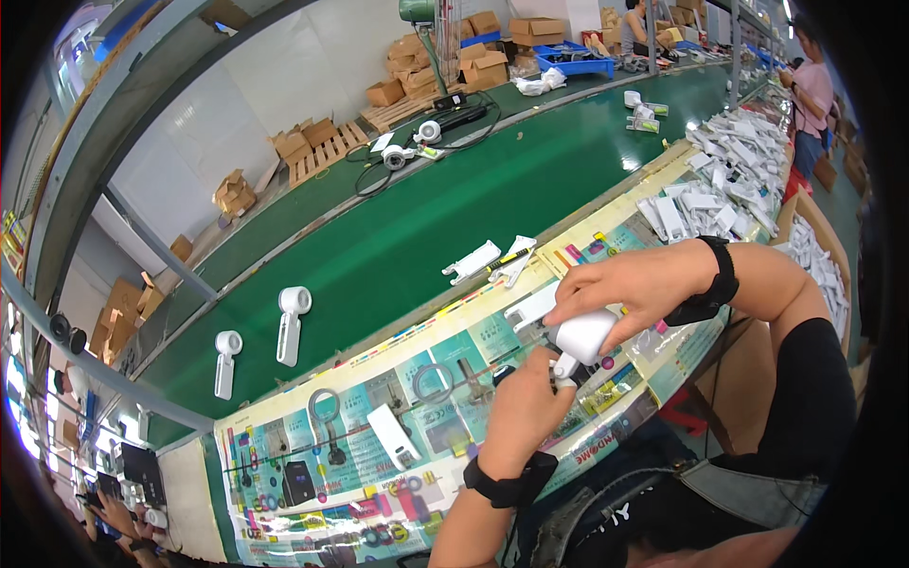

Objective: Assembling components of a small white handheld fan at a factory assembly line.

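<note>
In front of me, both hands are closed on a white plastic fan head [585, 335], a rounded, cup-shaped piece with a short neck. My right hand [630, 289] grips the rounded part from above, thumb and fingers on either side. My left hand [532, 409] pinches the neck at its lower end. Just behind the fingers, a white handle shell [532, 308] lies on the printed table cover, partly hidden. Another handle shell [393, 437] lies left of my left hand. At the belt's edge sit more white shells [472, 262] and a yellow-and-black pen-like tool [511, 258].
Beyond the table runs a green conveyor belt [407, 232] carrying white handheld fans [290, 327]. A large heap of white shells [734, 170] covers the table at right, beside a carton [816, 237] of white parts. A person [812, 95] stands at far right.
</note>
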Available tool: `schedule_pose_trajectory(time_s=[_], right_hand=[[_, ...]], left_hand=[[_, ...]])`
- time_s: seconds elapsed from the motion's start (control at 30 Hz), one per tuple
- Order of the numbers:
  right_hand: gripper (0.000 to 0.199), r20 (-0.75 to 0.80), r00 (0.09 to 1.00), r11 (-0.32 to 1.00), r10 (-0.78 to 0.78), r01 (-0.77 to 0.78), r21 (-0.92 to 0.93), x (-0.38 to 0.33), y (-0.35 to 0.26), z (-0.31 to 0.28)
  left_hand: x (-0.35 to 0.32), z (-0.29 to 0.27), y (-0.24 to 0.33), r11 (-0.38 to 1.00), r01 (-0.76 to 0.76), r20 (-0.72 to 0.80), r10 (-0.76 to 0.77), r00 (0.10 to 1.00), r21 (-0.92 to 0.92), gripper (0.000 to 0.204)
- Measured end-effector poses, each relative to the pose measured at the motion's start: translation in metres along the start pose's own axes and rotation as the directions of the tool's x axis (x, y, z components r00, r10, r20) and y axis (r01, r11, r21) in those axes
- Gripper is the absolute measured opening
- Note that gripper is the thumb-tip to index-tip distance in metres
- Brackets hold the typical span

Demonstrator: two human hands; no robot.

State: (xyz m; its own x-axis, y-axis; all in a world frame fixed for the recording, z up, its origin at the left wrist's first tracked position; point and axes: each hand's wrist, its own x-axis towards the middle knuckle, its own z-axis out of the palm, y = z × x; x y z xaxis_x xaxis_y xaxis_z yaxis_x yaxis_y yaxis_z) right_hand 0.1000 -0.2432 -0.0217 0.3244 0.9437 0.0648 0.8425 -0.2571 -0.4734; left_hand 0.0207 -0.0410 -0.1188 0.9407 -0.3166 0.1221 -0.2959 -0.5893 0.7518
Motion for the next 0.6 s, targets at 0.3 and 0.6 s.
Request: schedule_pose_trajectory(time_s=[0.3, 0.6], right_hand=[[0.063, 0.116, 0.993, 0.999, 0.002, -0.008, 0.053, 0.011, 0.006, 0.000], [0.051, 0.063, 0.973, 0.739, 0.223, -0.210, 0.640, 0.117, 0.086, -0.012]], left_hand=[[-0.003, 0.000, -0.001, 0.985, -0.004, -0.001, 0.004, 1.000, -0.172, 0.030], [0.000, -0.021, -0.011, 0.432, -0.038, -0.127, -0.180, 0.975, -0.901, 0.024]])
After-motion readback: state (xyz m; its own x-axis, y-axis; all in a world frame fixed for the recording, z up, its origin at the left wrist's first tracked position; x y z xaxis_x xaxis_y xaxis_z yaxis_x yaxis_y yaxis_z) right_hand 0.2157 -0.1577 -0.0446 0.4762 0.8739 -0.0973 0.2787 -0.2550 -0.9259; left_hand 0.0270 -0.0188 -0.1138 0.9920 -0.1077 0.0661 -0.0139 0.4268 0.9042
